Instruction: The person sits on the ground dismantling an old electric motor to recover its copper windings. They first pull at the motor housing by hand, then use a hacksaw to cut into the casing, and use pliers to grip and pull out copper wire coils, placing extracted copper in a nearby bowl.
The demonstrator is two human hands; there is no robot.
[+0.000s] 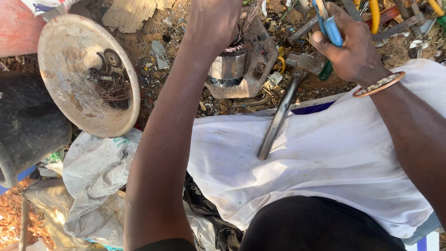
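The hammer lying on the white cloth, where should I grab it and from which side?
Grip the hammer on its long metal handle, near the free lower end resting on the white cloth. Come from above: that end lies flat and clear, while the head sits up in the scrap beside the right hand, which holds blue-handled pliers.

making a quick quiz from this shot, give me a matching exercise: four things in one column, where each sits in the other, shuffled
Things:
1. hammer
2. blue-handled tool
3. tangle of wire
4. metal cylinder

Places:
A. in the round pan
B. gripped in the right hand
C. handle lying on the white cloth
D. under the left hand, on a worn block

Pairs: 1-C, 2-B, 3-A, 4-D
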